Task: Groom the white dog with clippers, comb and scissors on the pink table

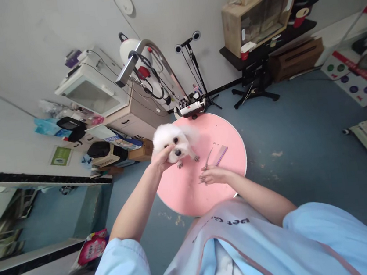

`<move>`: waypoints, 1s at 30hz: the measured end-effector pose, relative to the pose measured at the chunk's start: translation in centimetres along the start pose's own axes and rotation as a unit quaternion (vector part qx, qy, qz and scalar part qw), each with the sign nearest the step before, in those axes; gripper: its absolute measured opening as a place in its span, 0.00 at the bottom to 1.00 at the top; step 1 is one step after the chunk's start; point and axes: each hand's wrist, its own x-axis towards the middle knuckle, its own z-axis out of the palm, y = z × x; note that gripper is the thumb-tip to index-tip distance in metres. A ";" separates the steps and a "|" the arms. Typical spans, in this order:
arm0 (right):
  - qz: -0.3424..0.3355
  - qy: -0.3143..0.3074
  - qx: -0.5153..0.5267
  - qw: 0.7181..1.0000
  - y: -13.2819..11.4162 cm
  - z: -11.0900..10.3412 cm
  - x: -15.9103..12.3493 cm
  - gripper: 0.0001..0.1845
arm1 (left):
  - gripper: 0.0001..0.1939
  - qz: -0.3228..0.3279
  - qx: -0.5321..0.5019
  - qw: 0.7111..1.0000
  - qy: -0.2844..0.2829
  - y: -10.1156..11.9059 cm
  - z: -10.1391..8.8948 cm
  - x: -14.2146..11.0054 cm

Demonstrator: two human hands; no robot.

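Pale apron sits at 6 o'clock, w/ my L hand cupping the white dog by its face at 10 o'clock on the pink tbl, my R hand curled round scissors, purple comb at 2.

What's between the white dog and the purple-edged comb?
Scissor blades, held in the right hand, cross between the white dog and the comb. Shows in the head view.
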 end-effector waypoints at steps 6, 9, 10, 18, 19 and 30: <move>-0.111 -0.111 0.121 0.980 -1.3 9.5 -4.2 0.22 | 0.17 0.018 -0.009 1.000 -0.006 -0.3 0.0 -0.3; -0.133 -0.126 0.151 0.971 -1.3 11.9 -5.0 0.27 | 0.15 0.024 -0.006 1.000 -0.008 -0.4 -0.2 -0.3; -0.128 -0.125 0.156 0.971 -1.3 12.3 -5.0 0.27 | 0.15 0.023 -0.009 1.000 -0.012 -0.5 -0.2 -0.2; -0.175 -0.078 0.057 0.980 -1.4 13.1 -2.9 0.14 | 0.16 0.019 -0.030 0.999 -0.011 -0.5 -0.2 -0.6; -0.173 -0.082 0.060 0.980 -1.2 13.2 -2.8 0.14 | 0.16 0.018 -0.032 0.999 -0.014 -0.5 -0.3 -0.6; -0.125 -0.109 0.069 0.984 -1.2 12.2 -2.8 0.17 | 0.19 0.026 -0.026 0.999 -0.005 -1.0 -1.3 0.6</move>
